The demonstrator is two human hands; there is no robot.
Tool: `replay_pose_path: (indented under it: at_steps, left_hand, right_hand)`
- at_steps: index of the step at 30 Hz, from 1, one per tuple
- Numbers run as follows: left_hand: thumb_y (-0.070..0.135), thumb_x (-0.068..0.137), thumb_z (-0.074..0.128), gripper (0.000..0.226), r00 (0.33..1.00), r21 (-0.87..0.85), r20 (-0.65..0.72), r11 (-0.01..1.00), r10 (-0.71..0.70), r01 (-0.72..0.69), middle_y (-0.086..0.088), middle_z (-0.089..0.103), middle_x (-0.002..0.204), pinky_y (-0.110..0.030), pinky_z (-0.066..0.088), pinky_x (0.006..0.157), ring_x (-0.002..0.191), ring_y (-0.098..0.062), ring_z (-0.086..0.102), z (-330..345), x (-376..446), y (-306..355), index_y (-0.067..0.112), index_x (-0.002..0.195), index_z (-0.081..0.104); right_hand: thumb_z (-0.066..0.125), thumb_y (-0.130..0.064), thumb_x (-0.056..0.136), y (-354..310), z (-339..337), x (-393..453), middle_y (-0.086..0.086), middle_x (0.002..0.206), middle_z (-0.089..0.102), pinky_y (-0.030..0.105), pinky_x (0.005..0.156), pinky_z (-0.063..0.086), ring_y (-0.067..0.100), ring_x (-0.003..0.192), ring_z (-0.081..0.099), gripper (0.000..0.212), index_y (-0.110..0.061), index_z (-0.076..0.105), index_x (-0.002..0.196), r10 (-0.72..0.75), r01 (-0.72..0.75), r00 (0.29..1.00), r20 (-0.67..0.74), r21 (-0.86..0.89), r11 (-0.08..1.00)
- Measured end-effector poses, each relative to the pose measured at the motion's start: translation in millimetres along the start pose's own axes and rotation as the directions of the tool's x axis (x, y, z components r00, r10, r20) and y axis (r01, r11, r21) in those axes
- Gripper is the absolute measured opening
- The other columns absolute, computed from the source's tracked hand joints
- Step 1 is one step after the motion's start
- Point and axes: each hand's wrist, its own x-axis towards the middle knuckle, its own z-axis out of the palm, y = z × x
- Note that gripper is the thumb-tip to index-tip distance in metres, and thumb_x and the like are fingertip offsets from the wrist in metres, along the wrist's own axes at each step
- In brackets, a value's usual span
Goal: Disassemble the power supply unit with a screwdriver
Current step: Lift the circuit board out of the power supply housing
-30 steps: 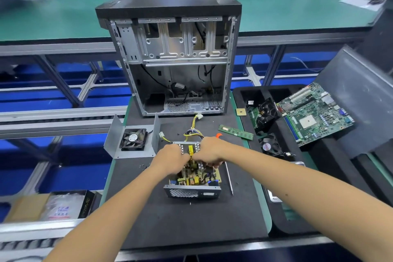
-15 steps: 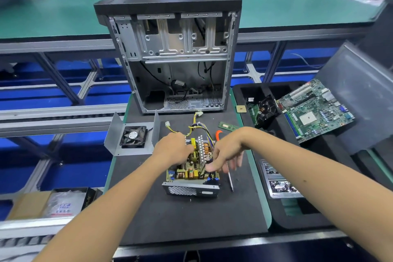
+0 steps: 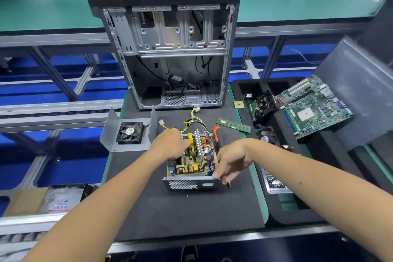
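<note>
The power supply unit [image 3: 191, 161] sits open mid-mat. The left hand [image 3: 171, 144] rests on its far-left side — grip unclear; the right hand [image 3: 230, 160], fingers loose, touches its near-right corner above the screwdriver [image 3: 220, 137]. Risk: tugging could strain the wires [image 3: 192, 122] or tip the casing. No legible writing — fan [image 3: 129, 132] label blurred
</note>
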Motion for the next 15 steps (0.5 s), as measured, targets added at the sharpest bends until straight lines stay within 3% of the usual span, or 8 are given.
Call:
replay_pose_path:
  at_steps: [4,7,12,15]
  left_hand:
    - [0.023,0.083,0.051,0.047,1.0,0.002,-0.008,1.0,0.013,-0.013,0.001,0.025,0.04,-0.024,0.02,0.043,0.04,-0.017,0.022,3,-2,-1,0.013,0.045,0.025]
    - [0.024,0.083,0.052,0.047,1.0,0.005,-0.006,1.0,0.01,-0.01,0.0,0.028,0.041,-0.024,0.021,0.044,0.04,-0.018,0.024,9,-4,-2,0.013,0.046,0.025]
    - [0.026,0.085,0.05,0.045,0.999,-0.02,-0.044,1.0,-0.011,0.01,-0.001,0.032,0.044,-0.025,0.025,0.044,0.041,-0.018,0.028,17,-7,0,0.013,0.049,0.027]
    - [0.025,0.084,0.05,0.043,0.996,-0.072,-0.076,0.997,-0.041,0.035,-0.001,0.032,0.044,-0.024,0.025,0.044,0.041,-0.018,0.028,18,-7,3,0.013,0.05,0.027]
  right_hand:
    - [0.055,0.0,0.094,6,-1,4,0.009,0.059,0.063,0.023,0.068,0.058,0.02,0.079,0.066,0.021,-0.002,0.057,0.074,-0.027,0.026,1.0,0.008,0.143,0.989]
    - [0.051,0.005,0.094,11,2,7,0.014,0.07,0.06,0.021,0.06,0.057,0.022,0.082,0.063,0.021,-0.001,0.053,0.075,-0.047,0.05,0.999,-0.022,0.184,0.982]
    - [0.044,0.012,0.095,20,0,6,0.017,0.093,0.045,0.028,0.064,0.06,0.032,0.085,0.064,0.01,0.001,0.046,0.093,-0.101,0.105,0.994,-0.03,0.326,0.94]
    - [0.044,0.011,0.094,23,-8,1,0.013,0.097,0.043,0.027,0.064,0.06,0.026,0.076,0.065,0.026,-0.003,0.044,0.116,-0.152,0.156,0.988,-0.037,0.302,0.94]
